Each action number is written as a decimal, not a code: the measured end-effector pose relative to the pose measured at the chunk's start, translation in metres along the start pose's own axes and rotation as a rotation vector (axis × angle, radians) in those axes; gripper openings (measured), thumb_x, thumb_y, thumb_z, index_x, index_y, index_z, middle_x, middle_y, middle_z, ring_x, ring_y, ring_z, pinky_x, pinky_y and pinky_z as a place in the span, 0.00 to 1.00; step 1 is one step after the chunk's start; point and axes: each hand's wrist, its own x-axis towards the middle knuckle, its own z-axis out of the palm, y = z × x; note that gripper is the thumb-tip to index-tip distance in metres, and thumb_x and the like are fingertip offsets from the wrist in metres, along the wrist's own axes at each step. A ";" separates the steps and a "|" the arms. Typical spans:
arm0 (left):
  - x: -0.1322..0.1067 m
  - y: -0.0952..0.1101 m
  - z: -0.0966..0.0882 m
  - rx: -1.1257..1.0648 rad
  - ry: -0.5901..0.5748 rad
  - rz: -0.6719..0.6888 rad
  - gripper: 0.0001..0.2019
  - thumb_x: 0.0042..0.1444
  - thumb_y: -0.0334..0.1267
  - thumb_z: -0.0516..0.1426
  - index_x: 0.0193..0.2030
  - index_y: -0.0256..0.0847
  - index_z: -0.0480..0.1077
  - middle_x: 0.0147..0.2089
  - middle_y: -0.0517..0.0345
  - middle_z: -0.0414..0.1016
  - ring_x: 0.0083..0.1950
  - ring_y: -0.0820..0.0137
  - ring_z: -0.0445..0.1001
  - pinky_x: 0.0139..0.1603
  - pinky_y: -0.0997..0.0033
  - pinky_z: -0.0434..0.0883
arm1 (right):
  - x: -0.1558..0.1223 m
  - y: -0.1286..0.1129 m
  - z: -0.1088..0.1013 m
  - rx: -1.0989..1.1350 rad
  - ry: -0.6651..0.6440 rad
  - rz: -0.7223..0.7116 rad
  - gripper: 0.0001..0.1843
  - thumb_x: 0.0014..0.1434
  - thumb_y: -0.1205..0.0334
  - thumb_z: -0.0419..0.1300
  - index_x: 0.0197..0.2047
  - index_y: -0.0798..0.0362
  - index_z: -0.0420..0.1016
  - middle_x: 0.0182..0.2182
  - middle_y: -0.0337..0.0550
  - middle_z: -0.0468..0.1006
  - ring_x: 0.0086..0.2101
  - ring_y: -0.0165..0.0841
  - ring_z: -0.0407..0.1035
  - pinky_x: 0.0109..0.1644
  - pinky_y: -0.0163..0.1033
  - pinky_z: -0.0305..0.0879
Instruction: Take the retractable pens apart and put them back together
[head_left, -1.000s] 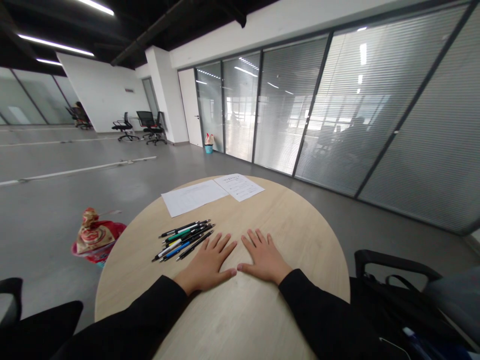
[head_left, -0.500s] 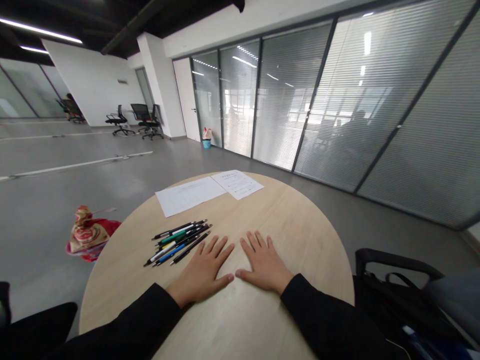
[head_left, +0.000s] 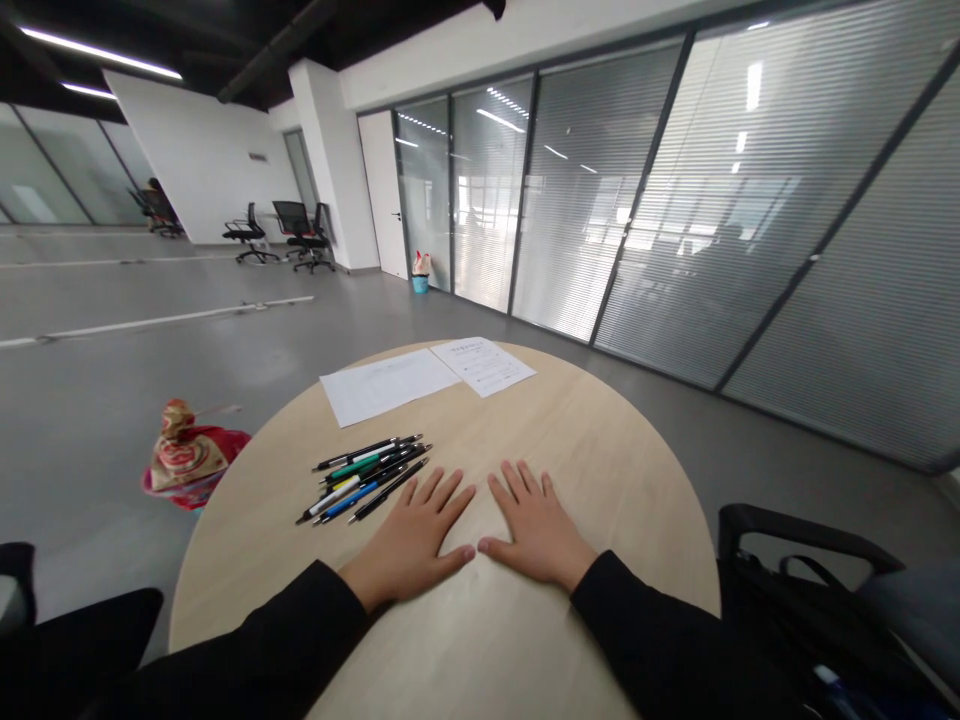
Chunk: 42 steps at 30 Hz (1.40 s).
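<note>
My left hand (head_left: 414,540) lies flat and open on the round wooden table (head_left: 600,450), palm down, holding nothing. My right hand (head_left: 534,528) rests flat beside it, fingers spread, thumbs nearly touching. Several pens (head_left: 367,475) in black, green, blue and white lie in a loose row just left of my left hand's fingertips. Two white paper sheets, a large one (head_left: 386,385) and a printed one (head_left: 484,365), lie at the table's far edge.
A red bin with a stuffed snack bag (head_left: 189,462) stands on the floor to the left. A black chair with a bag (head_left: 795,590) is at the right. Glass partitions with blinds (head_left: 712,220) line the right side; office chairs (head_left: 300,240) stand far back.
Only my head has shifted slightly, moving the view. Both hands stay flat on the table in the same place.
</note>
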 end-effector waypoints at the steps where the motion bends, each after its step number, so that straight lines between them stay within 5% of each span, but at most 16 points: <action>1: 0.000 -0.001 0.001 -0.002 0.003 0.004 0.38 0.65 0.66 0.46 0.76 0.51 0.50 0.79 0.49 0.45 0.78 0.45 0.44 0.73 0.36 0.47 | 0.000 0.000 0.000 0.003 -0.001 -0.005 0.53 0.61 0.27 0.49 0.78 0.51 0.43 0.76 0.52 0.33 0.73 0.55 0.27 0.72 0.67 0.26; 9: 0.000 -0.010 0.013 0.000 0.034 -0.006 0.38 0.65 0.66 0.46 0.77 0.54 0.48 0.79 0.51 0.45 0.78 0.45 0.45 0.72 0.35 0.48 | 0.002 -0.001 -0.002 0.017 0.007 -0.019 0.51 0.63 0.28 0.47 0.77 0.51 0.43 0.76 0.53 0.34 0.73 0.56 0.27 0.71 0.68 0.26; 42: 0.002 -0.004 0.006 0.003 0.015 -0.024 0.38 0.65 0.67 0.45 0.76 0.51 0.52 0.79 0.49 0.47 0.78 0.45 0.46 0.73 0.37 0.48 | 0.003 -0.001 -0.003 0.024 0.000 -0.002 0.53 0.61 0.26 0.49 0.77 0.51 0.44 0.76 0.54 0.34 0.73 0.55 0.28 0.72 0.66 0.26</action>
